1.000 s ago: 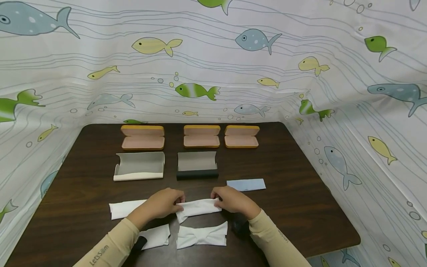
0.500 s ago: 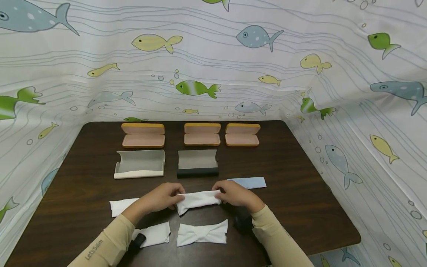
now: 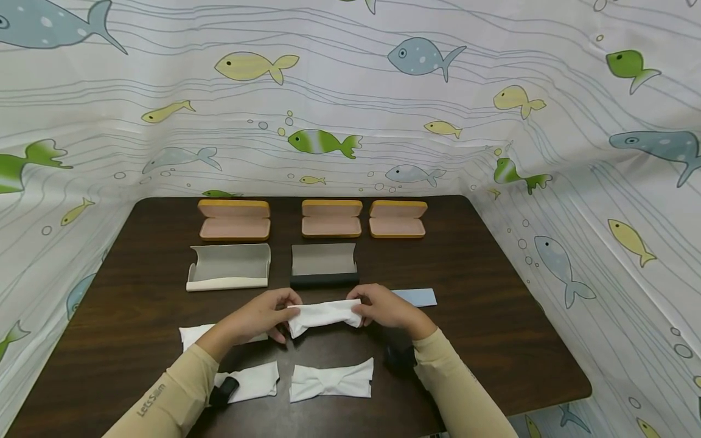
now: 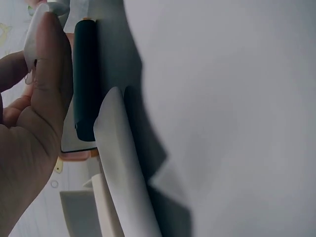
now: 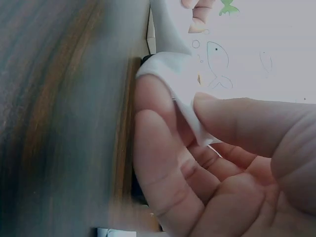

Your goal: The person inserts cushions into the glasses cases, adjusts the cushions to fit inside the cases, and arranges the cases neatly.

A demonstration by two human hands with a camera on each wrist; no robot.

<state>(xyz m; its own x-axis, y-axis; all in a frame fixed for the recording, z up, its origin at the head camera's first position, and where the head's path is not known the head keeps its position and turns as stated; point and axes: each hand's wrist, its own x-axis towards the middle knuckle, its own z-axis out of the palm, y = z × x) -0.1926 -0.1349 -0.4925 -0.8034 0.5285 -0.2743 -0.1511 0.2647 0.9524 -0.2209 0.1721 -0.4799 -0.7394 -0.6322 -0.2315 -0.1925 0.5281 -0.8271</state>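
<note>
Holding a creased, oblong white cloth strip (image 3: 324,314), our left hand (image 3: 261,317) and right hand (image 3: 385,308) pinch its ends, fingers curled.

I see three open orange cases (image 3: 331,228) near the table's (image 3: 487,353) far edge, a white case (image 3: 229,267) and a black case (image 3: 324,280) nearer me, a blue strip (image 3: 419,297), and a fish-print curtain (image 3: 350,91) behind.
</note>
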